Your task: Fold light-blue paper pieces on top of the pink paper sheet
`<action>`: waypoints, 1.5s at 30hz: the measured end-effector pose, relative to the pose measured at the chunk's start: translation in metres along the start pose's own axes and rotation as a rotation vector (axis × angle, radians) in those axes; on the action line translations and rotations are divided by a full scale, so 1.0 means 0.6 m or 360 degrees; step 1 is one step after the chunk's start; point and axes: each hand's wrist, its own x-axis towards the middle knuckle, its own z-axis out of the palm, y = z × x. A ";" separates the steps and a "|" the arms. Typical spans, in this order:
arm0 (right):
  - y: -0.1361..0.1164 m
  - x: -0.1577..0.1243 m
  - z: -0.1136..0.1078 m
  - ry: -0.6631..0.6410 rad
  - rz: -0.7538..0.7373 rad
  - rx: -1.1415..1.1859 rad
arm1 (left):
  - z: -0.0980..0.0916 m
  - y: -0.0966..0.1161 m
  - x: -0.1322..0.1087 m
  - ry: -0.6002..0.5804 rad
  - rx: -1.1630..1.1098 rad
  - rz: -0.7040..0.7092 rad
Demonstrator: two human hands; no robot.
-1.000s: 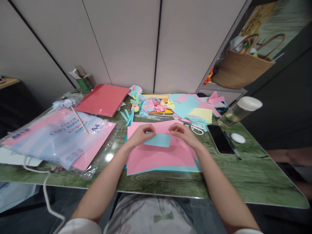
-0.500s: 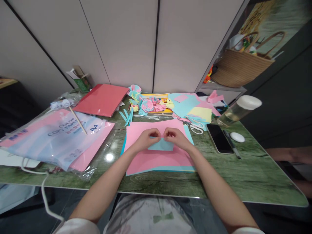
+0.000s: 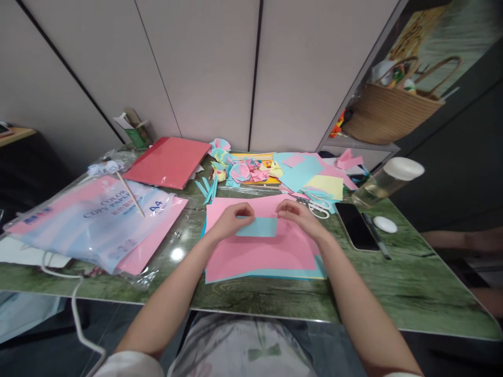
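A small light-blue piece of paper (image 3: 259, 227) is held by its upper edge just over a stack of large sheets, with a pink sheet (image 3: 259, 259) on top. At its upper left, my left hand (image 3: 232, 220) pinches the edge between thumb and curled fingers. My right hand (image 3: 298, 215) has its thumb and index finger close together at the upper right corner, seemingly pinching it. Blue sheets (image 3: 323, 266) show from under the pink one.
Behind lie crumpled paper flowers (image 3: 241, 172), blue paper strips (image 3: 207, 188) and white-handled scissors (image 3: 320, 208). A phone (image 3: 356, 226), pen (image 3: 376, 235) and bottle (image 3: 387, 180) lie to the right. On the left are a copy-paper pack (image 3: 98, 220) and a red folder (image 3: 168, 161).
My hands have moved apart along the paper's upper edge; my right hand has slid right to the corner. More of the blue paper now shows between them. The view has shifted slightly.
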 end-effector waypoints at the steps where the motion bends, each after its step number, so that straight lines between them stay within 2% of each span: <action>1: -0.004 0.001 0.010 -0.0031 -0.0009 -0.0026 | 0.008 -0.001 0.001 -0.0006 -0.0011 -0.0001; 6: -0.007 0.003 0.043 -0.0063 -0.0006 -0.0115 | 0.034 -0.009 0.002 0.0016 -0.0059 -0.0038; 13: -0.013 -0.003 0.048 -0.0157 -0.0024 -0.0187 | 0.048 -0.007 -0.003 -0.0073 -0.0098 -0.0100; 17: -0.012 -0.002 0.047 -0.0139 -0.0025 -0.0186 | 0.044 -0.003 -0.002 -0.0078 -0.0105 -0.0108; 25: -0.006 -0.003 -0.002 0.0050 -0.0056 -0.0119 | 0.016 -0.005 0.002 -0.0028 -0.0194 -0.0131; 29: 0.010 -0.009 -0.040 0.0286 -0.0060 -0.0050 | -0.012 -0.008 0.002 0.0116 -0.0214 -0.0144; 31: 0.014 -0.010 -0.047 0.0357 -0.0054 -0.0032 | -0.019 -0.009 0.002 0.0185 -0.0214 -0.0153; 34: 0.008 -0.007 -0.032 0.0271 -0.0043 -0.0041 | -0.009 -0.008 0.003 0.0181 -0.0236 -0.0167; 40: -0.006 0.005 0.023 0.0027 -0.0034 -0.0084 | 0.042 -0.003 0.003 0.0044 -0.0233 -0.0154; 45: -0.003 0.005 0.037 -0.0028 -0.0033 -0.0109 | 0.054 -0.012 0.005 0.0066 -0.0179 -0.0146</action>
